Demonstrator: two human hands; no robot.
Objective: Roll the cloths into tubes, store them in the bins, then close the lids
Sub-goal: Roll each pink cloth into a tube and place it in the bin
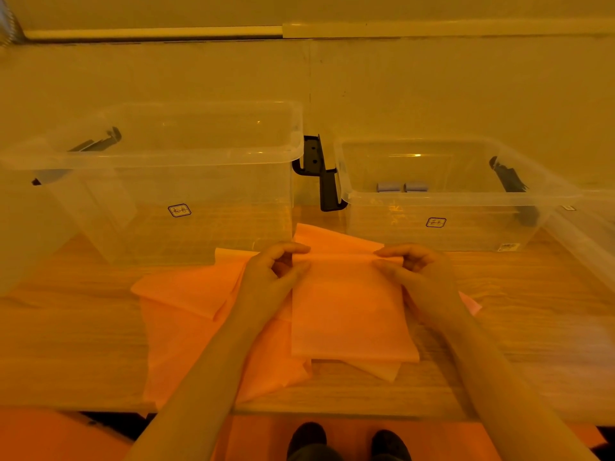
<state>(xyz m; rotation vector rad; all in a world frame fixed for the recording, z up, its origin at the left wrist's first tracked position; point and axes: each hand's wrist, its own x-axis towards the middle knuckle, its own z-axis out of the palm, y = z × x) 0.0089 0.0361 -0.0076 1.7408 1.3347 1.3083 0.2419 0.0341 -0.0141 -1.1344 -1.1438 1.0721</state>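
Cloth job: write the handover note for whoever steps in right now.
Left hand: pinches the far edge of the top cloth.
Right hand: pinches the same edge, first turn of the roll just starting.
Things: more cloths spread under it on the table; left bin open and looks empty; right bin open with two grey rolls inside.
Done: two rolls stored.
Left: finish this roll, roll the other cloths, bin them, close both lids. The lids are not clearly in view.
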